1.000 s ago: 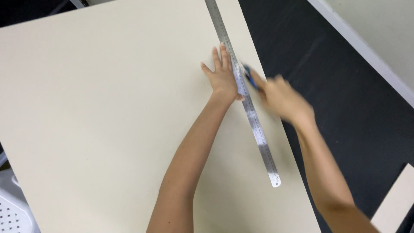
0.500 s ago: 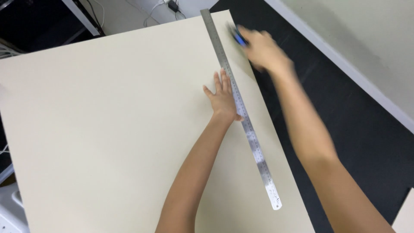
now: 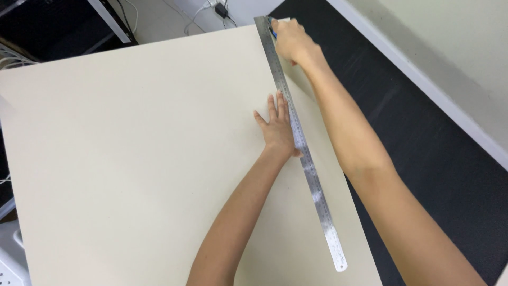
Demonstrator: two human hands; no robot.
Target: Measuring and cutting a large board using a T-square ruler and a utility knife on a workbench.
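While left hand (image 3: pixel 279 130) pins it, ruler (image 3: pixel 298 139) runs diagonally (far-left to near-right).

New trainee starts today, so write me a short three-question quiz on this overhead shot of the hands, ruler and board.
1. True or false: the left hand lies flat, fingers spread, beside the long metal ruler.
2. Multiple choice: the right hand is at A) the ruler's near end, B) its middle, C) its far end, at the top edge of the cream board.
3. Short answer: what colour is the small tool that shows in the right hand's grip?

Key
1. True; its thumb side presses against the ruler.
2. C.
3. Blue; only a sliver of the tool shows, so its kind cannot be told.
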